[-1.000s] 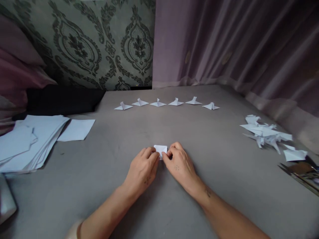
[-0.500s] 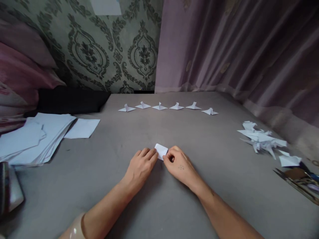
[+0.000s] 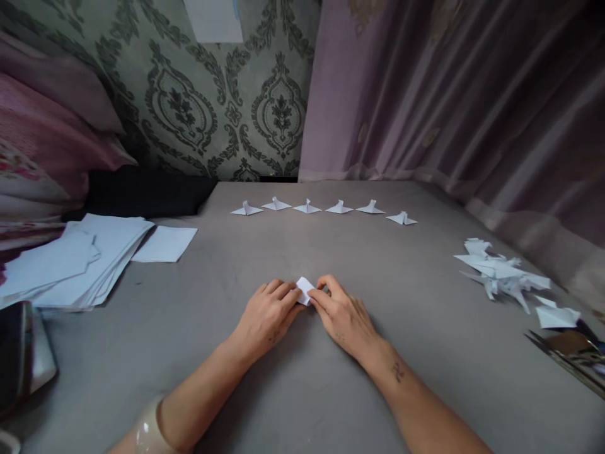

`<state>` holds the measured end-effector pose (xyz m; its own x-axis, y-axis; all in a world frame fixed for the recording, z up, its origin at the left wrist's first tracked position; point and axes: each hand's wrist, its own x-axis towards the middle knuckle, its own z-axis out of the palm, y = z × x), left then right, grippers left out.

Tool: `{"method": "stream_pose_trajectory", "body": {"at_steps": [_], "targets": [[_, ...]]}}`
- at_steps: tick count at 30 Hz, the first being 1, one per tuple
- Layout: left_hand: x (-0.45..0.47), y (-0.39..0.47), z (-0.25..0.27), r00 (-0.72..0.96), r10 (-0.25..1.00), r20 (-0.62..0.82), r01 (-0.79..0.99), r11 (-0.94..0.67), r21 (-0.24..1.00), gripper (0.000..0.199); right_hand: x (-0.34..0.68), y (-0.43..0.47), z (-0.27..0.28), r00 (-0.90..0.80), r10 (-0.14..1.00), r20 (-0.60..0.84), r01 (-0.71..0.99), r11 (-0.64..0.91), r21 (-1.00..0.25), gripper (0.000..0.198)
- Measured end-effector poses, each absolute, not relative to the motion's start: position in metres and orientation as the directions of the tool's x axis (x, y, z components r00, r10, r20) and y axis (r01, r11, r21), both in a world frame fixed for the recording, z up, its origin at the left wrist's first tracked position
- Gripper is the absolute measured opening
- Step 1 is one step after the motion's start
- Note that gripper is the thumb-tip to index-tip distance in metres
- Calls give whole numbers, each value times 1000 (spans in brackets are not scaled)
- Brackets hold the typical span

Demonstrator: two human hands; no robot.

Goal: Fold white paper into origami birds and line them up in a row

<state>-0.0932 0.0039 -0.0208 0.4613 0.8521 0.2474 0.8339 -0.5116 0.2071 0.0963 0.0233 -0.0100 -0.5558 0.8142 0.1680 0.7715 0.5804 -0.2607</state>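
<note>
A small folded piece of white paper [image 3: 305,289] is held between my two hands, low over the grey surface [image 3: 265,246]. My left hand [image 3: 273,309] grips its left side, with the fingers bent together over the edge. On the right side, my right hand [image 3: 344,315] pinches the paper between thumb and fingertips. The fingers partly cover the paper, so its exact fold is hidden. Beyond the hands, several folded white paper figures [image 3: 307,207] stand in a row near the far edge.
At left lie a stack of white paper sheets [image 3: 113,252] and a smaller sheet [image 3: 165,244], with a dark phone-like object [image 3: 14,353] nearer me. Right of me are a pile of folded paper figures [image 3: 501,271] and scissors-like tools [image 3: 562,359]. A curtain [image 3: 378,94] hangs behind.
The folded paper now shows a smaller, narrower face between the fingers. My right hand has turned and its fingers have shifted on the paper. The whole view has moved slightly.
</note>
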Motion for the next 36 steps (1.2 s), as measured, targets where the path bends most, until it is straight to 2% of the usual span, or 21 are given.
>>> {"method": "stream_pose_trajectory", "body": {"at_steps": [4,8,12,17,20,26,36], "targets": [[-95,3,-22,474,830,295,839,-527,134,20,90,16,-6,-553,812,189,758,584,-292,23],[-95,1,-23,458,840,290,833,-520,190,19,90,13,-4,-529,832,164,758,551,-350,24],[-92,-3,-23,374,889,263,821,-449,352,23,92,15,-8,-529,835,151,748,542,-383,17],[-91,-3,-24,133,973,190,735,-226,639,20,91,20,-15,-432,890,142,720,436,-540,20],[-92,0,-22,40,993,115,688,-110,717,19,87,23,-17,-358,928,104,715,344,-608,21],[-91,5,-25,-11,991,133,688,-89,720,19,80,29,-21,-262,962,78,768,257,-586,23],[-94,8,-46,37,967,251,741,-195,642,17,76,28,-24,-272,955,123,846,298,-442,24]]}}
